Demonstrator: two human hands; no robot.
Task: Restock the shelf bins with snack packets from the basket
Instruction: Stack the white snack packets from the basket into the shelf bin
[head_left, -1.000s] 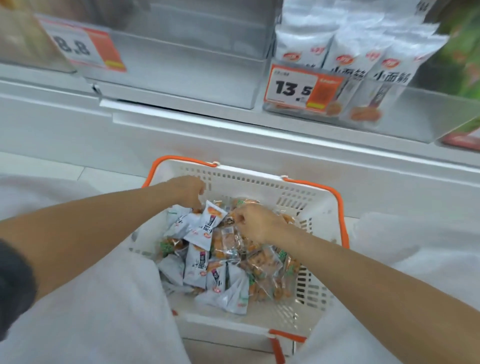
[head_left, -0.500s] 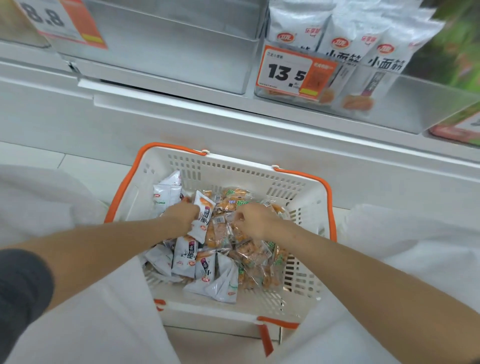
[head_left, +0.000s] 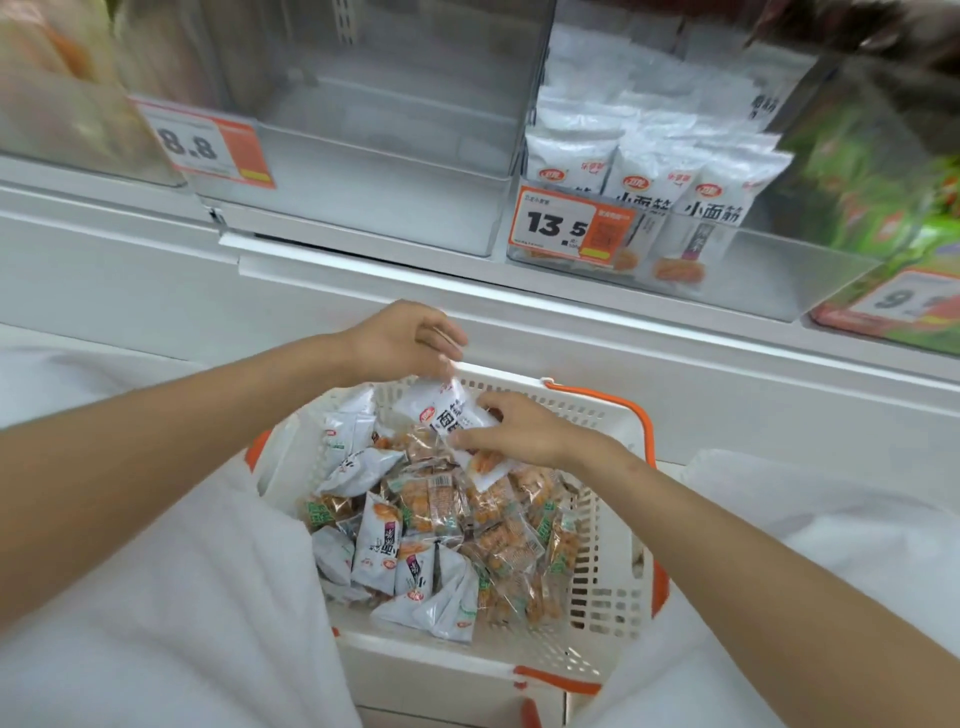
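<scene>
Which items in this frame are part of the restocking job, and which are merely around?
Job: white packet gripped by left hand and right hand; basket; clear bin.
Around: 8.8 price tag; green packs.

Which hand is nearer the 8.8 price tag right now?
Left. The left hand is above the far rim of the basket, below and right of the 8.8 price tag; the right hand is lower and farther right, over the basket, pinching a white packet.
</scene>
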